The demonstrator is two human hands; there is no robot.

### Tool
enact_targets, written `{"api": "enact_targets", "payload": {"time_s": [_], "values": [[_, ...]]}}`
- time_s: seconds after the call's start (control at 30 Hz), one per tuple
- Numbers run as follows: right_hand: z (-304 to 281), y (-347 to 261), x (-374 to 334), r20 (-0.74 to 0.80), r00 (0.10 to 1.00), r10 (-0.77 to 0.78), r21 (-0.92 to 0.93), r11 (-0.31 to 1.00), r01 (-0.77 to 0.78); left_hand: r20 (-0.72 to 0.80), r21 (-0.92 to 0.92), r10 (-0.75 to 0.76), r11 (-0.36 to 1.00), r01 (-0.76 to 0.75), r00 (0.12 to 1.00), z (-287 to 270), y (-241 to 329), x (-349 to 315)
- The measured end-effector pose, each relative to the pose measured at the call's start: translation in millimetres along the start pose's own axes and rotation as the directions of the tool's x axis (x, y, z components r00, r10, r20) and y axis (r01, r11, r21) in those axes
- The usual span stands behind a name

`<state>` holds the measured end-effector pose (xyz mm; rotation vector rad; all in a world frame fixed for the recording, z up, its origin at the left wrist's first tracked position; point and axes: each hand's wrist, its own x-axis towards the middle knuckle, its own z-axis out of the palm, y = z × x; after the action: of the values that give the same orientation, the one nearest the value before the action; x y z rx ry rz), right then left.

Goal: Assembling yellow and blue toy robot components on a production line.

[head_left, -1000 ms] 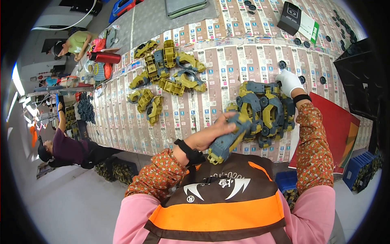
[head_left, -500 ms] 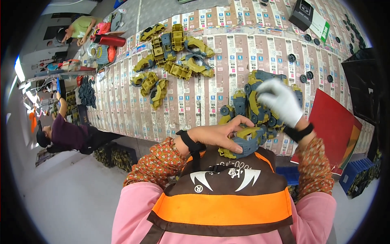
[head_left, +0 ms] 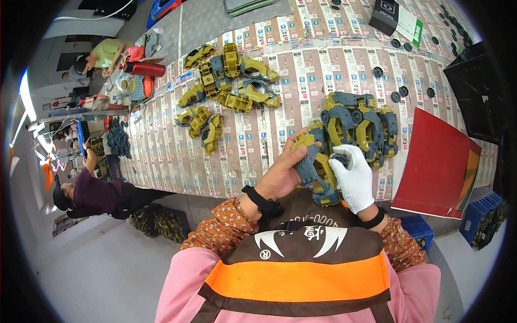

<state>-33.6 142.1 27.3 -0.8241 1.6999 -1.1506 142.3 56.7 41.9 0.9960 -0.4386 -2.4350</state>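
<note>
My bare left hand [head_left: 284, 173] is closed on a grey and olive-yellow plastic toy car body [head_left: 308, 168], which it holds tilted over the table's near edge. My right hand [head_left: 356, 182], in a white glove, pinches a small dark wheel [head_left: 340, 158] against the side of that body. Whether the wheel is seated there, I cannot tell. Just beyond my hands stands a tight cluster of similar car bodies [head_left: 340, 119], some with wheels on. Farther left lies a loose heap of olive and grey car bodies [head_left: 231, 60].
Loose black wheels [head_left: 396, 97] are scattered at the right. A red board [head_left: 433, 167] lies at the right edge, near a black bin [head_left: 474, 99] and a blue crate [head_left: 479, 218]. A black and white box [head_left: 397, 21] sits far back. Two people work at the left.
My right hand has come back from the cluster toward my left hand, with a wheel now showing in its fingers. My left hand has lifted and turned the car body more upright.
</note>
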Motion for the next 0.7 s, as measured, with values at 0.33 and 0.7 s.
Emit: {"api": "enact_targets", "payload": {"time_s": [0.33,0.7], "values": [[1.9,-13.8,49.3,0.175,0.982,0.065,0.399,0.907,-0.131,0.025,0.168,0.065,0.983,-0.069,0.998,8.3,20.4,10.6],[3.9,-18.5,43.3,0.202,0.971,-0.131,0.152,0.983,0.101,-0.066,0.262,0.084,0.963,-0.064,0.994,5.6,5.1,16.0]]}}
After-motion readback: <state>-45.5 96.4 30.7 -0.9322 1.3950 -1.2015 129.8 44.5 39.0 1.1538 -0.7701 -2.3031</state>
